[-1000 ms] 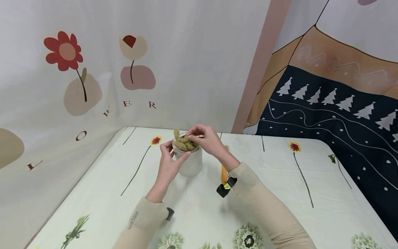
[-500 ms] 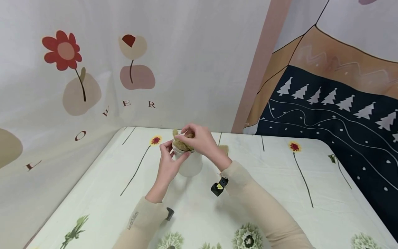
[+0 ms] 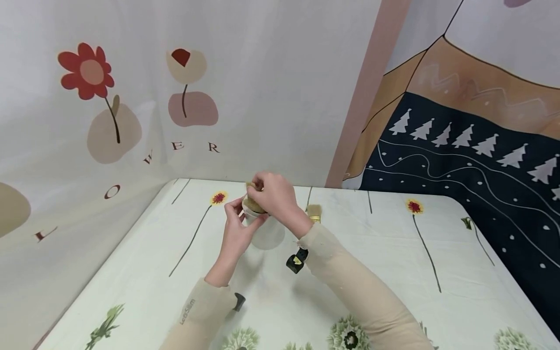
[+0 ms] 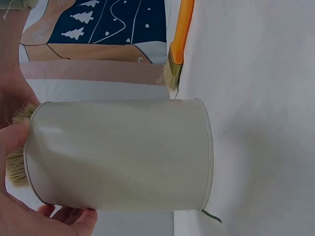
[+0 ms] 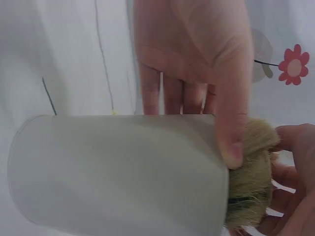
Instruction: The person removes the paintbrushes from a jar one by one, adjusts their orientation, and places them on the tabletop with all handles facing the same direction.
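A pale cylindrical canister (image 3: 268, 236) stands on the table. Bristle heads of paintbrushes (image 5: 251, 184) fill its mouth, tan and facing up. My left hand (image 3: 234, 233) grips the canister near its rim; in the right wrist view its thumb lies at the rim beside the bristles. Over the mouth, my right hand (image 3: 276, 198) curls its fingers at the bristle tops, covering much of them in the head view. The right wrist view shows the right fingers (image 5: 288, 172) against the far side of the bristles. The handles are hidden inside the canister.
Another paintbrush (image 4: 177, 49), with an orange handle and tan bristles, lies on the table just right of the canister. The flower-print tablecloth (image 3: 376, 253) runs up to a hanging printed cloth (image 3: 271, 97) at the back.
My right hand has moved left across the bristles and now covers more of them. The bristle end of the paintbrush on the table has come into sight. My left hand stays put.
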A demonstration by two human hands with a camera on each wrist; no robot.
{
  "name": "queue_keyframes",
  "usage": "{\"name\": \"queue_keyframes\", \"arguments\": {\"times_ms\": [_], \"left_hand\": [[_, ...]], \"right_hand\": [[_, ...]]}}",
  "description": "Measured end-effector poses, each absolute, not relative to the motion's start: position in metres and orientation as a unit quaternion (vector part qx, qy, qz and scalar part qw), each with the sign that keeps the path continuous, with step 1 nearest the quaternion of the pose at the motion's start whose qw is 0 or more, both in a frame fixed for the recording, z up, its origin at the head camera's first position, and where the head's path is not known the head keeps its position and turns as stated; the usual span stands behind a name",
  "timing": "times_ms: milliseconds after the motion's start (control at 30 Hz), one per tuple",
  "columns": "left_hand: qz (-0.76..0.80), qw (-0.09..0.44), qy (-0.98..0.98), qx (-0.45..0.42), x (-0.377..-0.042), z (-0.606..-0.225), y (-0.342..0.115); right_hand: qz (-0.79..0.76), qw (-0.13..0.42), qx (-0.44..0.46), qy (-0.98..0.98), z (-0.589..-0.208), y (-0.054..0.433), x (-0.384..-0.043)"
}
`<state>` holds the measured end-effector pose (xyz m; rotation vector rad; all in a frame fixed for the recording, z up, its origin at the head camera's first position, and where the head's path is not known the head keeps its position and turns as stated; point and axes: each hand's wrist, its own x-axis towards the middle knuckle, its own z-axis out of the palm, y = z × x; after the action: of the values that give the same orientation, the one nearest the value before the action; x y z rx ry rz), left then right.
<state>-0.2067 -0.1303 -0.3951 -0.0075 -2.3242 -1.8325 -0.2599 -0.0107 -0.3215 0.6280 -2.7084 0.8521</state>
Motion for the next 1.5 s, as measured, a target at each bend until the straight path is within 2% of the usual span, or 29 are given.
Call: {"name": "queue_keyframes", "arguments": {"times_ms": [600,1033,1167,1500], "left_hand": [[-0.608,0.079,-0.79,0.014,-0.208,-0.399,-0.133],[-0.628,0.063,-0.775,-0.025,-0.22,-0.405,-0.138],[-0.622,0.07,-0.78,-0.013,-0.219,-0.408,-0.138],[-0.619,0.091,-0.78,-0.003,-0.215,-0.411,-0.13]], "right_hand": [[0.464,0.178,0.24,-0.834,-0.299,0.016,-0.247],[0.529,0.253,0.261,-0.767,-0.269,0.052,-0.244],[0.54,0.275,0.26,-0.752,-0.262,0.063,-0.245],[0.582,0.285,0.237,-0.724,-0.255,0.091,-0.245]]}}
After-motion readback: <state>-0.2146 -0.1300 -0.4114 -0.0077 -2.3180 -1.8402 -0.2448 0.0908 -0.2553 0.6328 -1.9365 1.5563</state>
